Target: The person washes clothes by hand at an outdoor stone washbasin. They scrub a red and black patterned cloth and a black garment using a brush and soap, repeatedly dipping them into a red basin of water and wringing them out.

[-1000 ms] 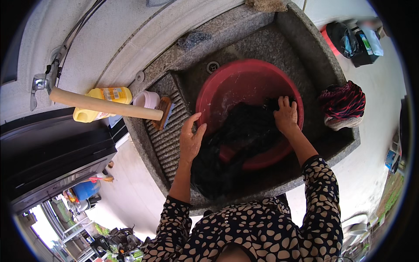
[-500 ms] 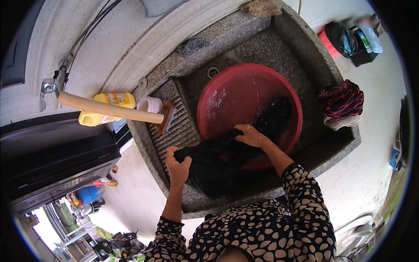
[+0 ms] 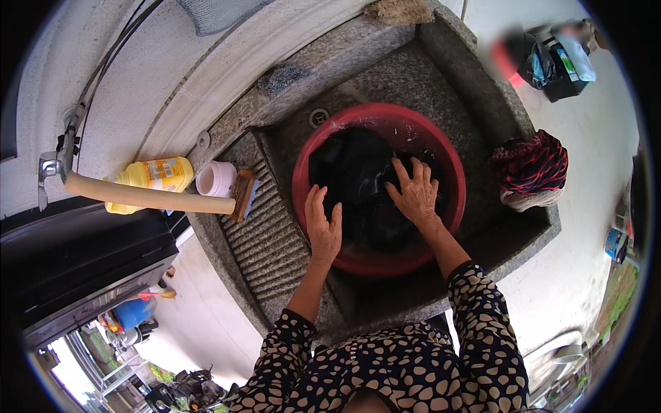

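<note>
A dark, wet cloth (image 3: 354,168) lies bunched in the red plastic basin (image 3: 454,172), which stands in a stone sink (image 3: 475,103). Water shows around the cloth. My right hand (image 3: 416,189) is over the basin's right half, fingers spread, at or just above the black fabric. At the basin's left rim is my left hand (image 3: 322,227), its fingers stretched out and the thumb apart, with nothing in it. Whether the fingertips touch the cloth I cannot tell for sure.
A ribbed washboard slab (image 3: 268,237) forms the sink's left side. On it rest a scrub brush (image 3: 242,196) and a pink tub (image 3: 216,179), near a yellow bottle (image 3: 162,173). A tap hose (image 3: 148,196) reaches across. Red-and-black knitted fabric (image 3: 531,165) hangs on the right edge.
The black cloth, held stretched over the washboard and basin edge before, now lies down in the basin. Both hands have let go; my left hand has moved right to the rim.
</note>
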{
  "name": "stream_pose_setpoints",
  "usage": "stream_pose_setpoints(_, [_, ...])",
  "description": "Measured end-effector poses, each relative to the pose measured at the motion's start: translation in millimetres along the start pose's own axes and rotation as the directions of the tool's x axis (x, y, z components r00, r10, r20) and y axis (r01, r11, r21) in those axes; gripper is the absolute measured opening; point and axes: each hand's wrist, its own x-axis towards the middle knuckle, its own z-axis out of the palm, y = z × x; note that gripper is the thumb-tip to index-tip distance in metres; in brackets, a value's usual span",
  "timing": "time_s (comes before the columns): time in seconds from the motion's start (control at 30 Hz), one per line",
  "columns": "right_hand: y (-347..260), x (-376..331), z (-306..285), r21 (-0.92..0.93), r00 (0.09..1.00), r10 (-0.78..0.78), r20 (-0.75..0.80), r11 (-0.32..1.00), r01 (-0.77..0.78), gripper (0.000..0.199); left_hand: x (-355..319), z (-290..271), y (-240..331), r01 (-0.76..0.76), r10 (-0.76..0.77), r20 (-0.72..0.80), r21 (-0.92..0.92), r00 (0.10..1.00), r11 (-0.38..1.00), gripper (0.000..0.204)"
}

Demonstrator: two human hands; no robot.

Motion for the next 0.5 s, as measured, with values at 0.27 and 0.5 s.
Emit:
stream_pose_setpoints(0.27, [10.7, 12.8, 72.4, -0.072, 0.986, -0.047, 0.158, 0.996, 0.059, 0.059, 0.6, 60.9, -55.9, -0.187, -0.181, 0.419, 0.696, 0.890, 0.694, 0.050])
stream_pose_setpoints(0.5, [22.3, 41.7, 60.3, 0.204, 0.980, 0.176, 0.092, 0.960, -0.191, 0.039, 37.2, 37.8, -70.2, 0.638, -0.500, 0.410, -0.351, 0.763, 0.686, 0.028])
